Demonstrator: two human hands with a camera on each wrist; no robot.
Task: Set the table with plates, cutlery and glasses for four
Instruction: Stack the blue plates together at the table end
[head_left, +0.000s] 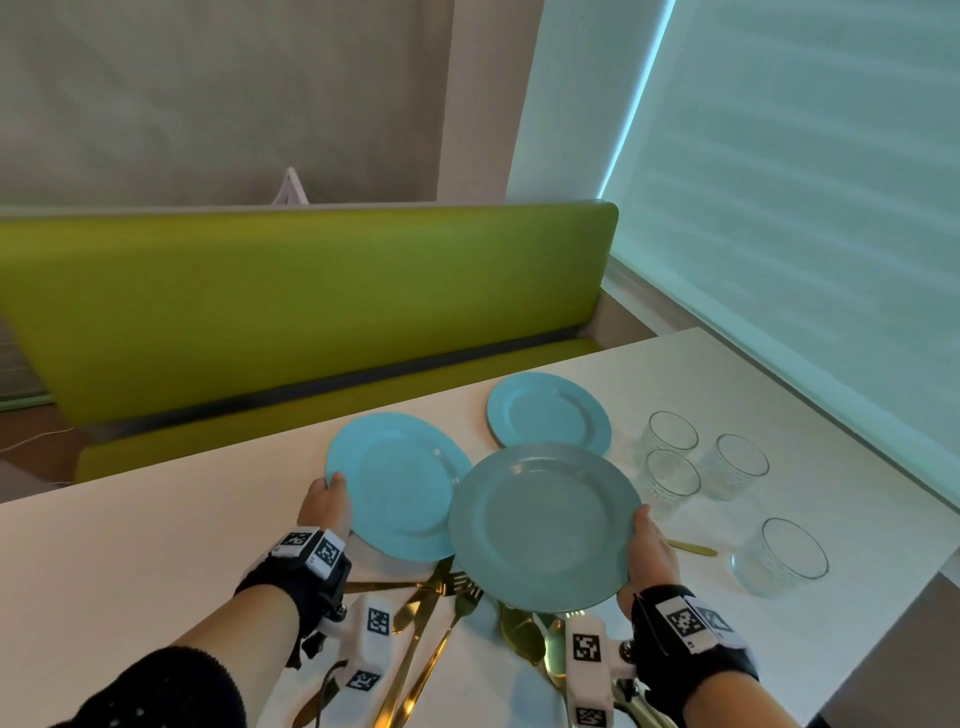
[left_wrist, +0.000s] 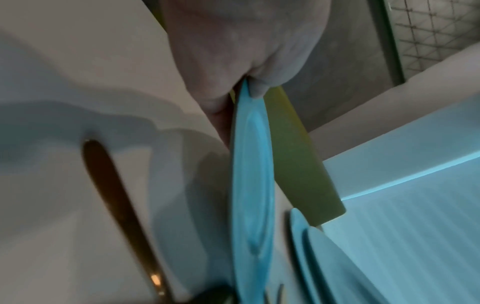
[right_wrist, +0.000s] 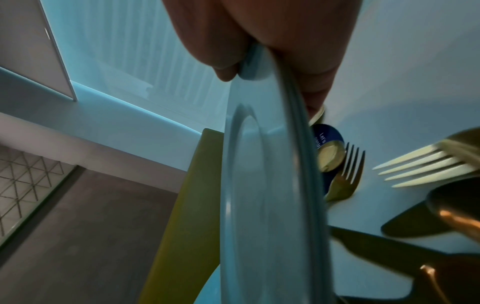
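Two plates are up off the table (head_left: 156, 561) at centre frame: my left hand (head_left: 324, 506) pinches the blue plate (head_left: 397, 486), my right hand (head_left: 649, 556) the grey plate (head_left: 543, 527). Rims overlap; they could clash, or clip the glasses (head_left: 672, 480) at right.

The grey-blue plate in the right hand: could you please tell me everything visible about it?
The round grey-blue plate has a flat centre, a raised ring and a broad rim, and looks like matte plastic or ceramic. It is empty. The right hand grips its right edge and holds it roughly level above the gold cutlery. In the head view it overlaps the brighter blue plate held by the left hand.
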